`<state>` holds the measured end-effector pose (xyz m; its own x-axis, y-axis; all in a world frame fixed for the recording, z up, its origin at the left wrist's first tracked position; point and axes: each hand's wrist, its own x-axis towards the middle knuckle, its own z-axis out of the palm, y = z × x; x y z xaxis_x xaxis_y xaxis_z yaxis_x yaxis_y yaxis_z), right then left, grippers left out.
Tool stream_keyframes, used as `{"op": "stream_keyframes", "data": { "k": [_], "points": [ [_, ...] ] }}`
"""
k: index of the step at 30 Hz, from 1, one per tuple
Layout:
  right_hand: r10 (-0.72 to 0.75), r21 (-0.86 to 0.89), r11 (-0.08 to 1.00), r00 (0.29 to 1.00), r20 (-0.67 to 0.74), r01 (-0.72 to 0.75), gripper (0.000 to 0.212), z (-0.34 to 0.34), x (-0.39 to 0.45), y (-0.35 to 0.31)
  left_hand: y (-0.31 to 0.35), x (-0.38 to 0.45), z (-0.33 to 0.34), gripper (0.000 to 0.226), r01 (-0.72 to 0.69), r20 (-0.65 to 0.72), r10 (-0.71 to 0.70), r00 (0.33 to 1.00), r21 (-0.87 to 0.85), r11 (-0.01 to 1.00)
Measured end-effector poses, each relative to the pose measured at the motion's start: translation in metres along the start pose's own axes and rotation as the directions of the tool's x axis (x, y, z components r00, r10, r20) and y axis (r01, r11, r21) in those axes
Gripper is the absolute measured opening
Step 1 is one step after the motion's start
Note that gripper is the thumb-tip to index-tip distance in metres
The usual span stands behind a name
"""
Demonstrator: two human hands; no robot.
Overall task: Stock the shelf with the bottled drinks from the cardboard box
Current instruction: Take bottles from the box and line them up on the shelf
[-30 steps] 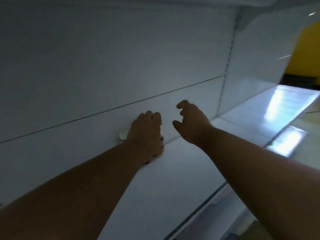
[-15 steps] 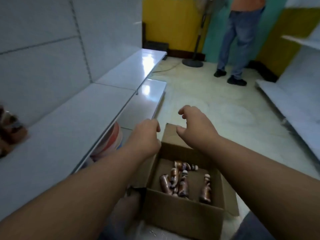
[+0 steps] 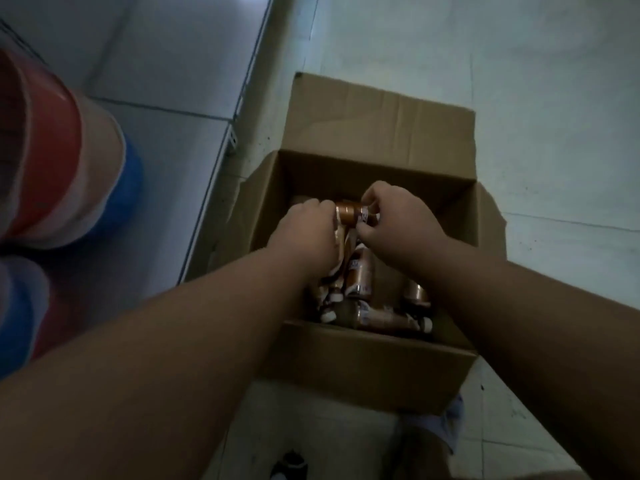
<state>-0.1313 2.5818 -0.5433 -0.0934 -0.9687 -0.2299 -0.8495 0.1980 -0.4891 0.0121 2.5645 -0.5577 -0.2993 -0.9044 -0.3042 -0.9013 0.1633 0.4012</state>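
Hands both in cardboard box (image 3: pixel 367 368), centre frame: left hand (image 3: pixel 306 226) and right hand (image 3: pixel 398 220) fingers clamped on small rigid bottle (image 3: pixel 349 213); likely light, slick label, grip mid-body.

A pale tiled floor (image 3: pixel 519 81) carries an open cardboard box (image 3: pixel 363 368), which stands on it with its far flap (image 3: pixel 381 123) folded back and lying outward. Just left of the box runs a low white shelf (image 3: pixel 166 64), its front edge close beside the box's left wall. On the shelf, at the left border of the view, sit rounded packages in red, white and blue (image 3: pixel 62 161), too blurred to identify.
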Motion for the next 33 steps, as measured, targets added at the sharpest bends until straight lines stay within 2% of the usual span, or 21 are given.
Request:
{"op": "stream_keyframes", "data": {
  "k": [3,5,7,8,10,13,15,18,19,21,23,26,28,30,33],
  "points": [
    [0.120,0.003,0.993,0.988,0.099,-0.121,0.030,0.050,0.022,0.039,-0.015,0.022,0.043,0.030,-0.006,0.150,-0.004,0.989,0.066,0.998],
    [0.213,-0.009,0.977,0.964,0.159,-0.214,0.035,0.082,0.030,0.062,-0.024,0.030,0.068,0.036,-0.038,0.300,0.001,0.954,0.116,0.993],
    [0.280,-0.013,0.959,0.939,0.198,-0.283,0.046,0.109,0.036,0.081,-0.030,0.036,0.091,0.039,-0.188,0.465,0.094,0.880,0.161,0.969],
    [0.300,-0.014,0.952,0.927,0.225,-0.305,0.053,0.121,0.038,0.088,-0.033,0.038,0.102,0.042,-0.299,0.552,0.155,0.819,0.180,0.937],
    [0.333,-0.038,0.941,0.897,0.290,-0.338,0.064,0.138,0.044,0.096,-0.038,0.039,0.121,0.047,-0.534,0.674,0.264,0.690,0.227,0.815],
    [0.418,-0.014,0.898,0.842,0.340,-0.440,0.068,0.153,0.054,0.099,-0.044,0.038,0.142,0.038,-0.770,0.708,0.405,0.579,0.310,0.558],
    [0.459,0.044,0.865,0.824,0.332,-0.499,0.068,0.155,0.061,0.099,-0.050,0.037,0.149,0.034,-0.840,0.714,0.464,0.525,0.346,0.417],
    [0.510,0.151,0.788,0.771,0.382,-0.597,0.068,0.149,0.065,0.101,-0.057,0.036,0.149,0.038,-0.867,0.703,0.513,0.493,0.351,0.354],
    [0.526,0.185,0.753,0.746,0.407,-0.632,0.063,0.145,0.065,0.103,-0.057,0.037,0.147,0.044,-0.861,0.678,0.534,0.505,0.351,0.369],
    [0.540,0.266,0.693,0.727,0.424,-0.670,0.046,0.134,0.064,0.107,-0.056,0.036,0.138,0.055,-0.818,0.590,0.572,0.571,0.351,0.456],
    [0.515,0.354,0.695,0.776,0.364,-0.627,0.041,0.120,0.057,0.106,-0.051,0.033,0.125,0.053,-0.740,0.491,0.560,0.667,0.348,0.576],
    [0.361,0.306,0.855,0.904,0.230,-0.419,0.050,0.088,0.039,0.093,-0.039,0.023,0.090,0.044,-0.471,0.303,0.380,0.874,0.328,0.819],
    [0.236,0.215,0.938,0.955,0.180,-0.273,0.044,0.063,0.023,0.076,-0.033,0.013,0.062,0.040,-0.230,0.178,0.190,0.965,0.241,0.943],
    [0.127,0.118,0.983,0.984,0.126,-0.142,0.040,0.037,0.010,0.054,-0.031,-0.002,0.032,0.037,-0.064,0.087,0.052,0.995,0.140,0.988],
    [-0.051,-0.026,0.998,0.999,0.006,0.051,0.038,-0.003,-0.014,0.007,-0.023,-0.039,-0.015,0.037,-0.011,-0.015,0.012,1.000,0.090,0.996]
  ]
}}
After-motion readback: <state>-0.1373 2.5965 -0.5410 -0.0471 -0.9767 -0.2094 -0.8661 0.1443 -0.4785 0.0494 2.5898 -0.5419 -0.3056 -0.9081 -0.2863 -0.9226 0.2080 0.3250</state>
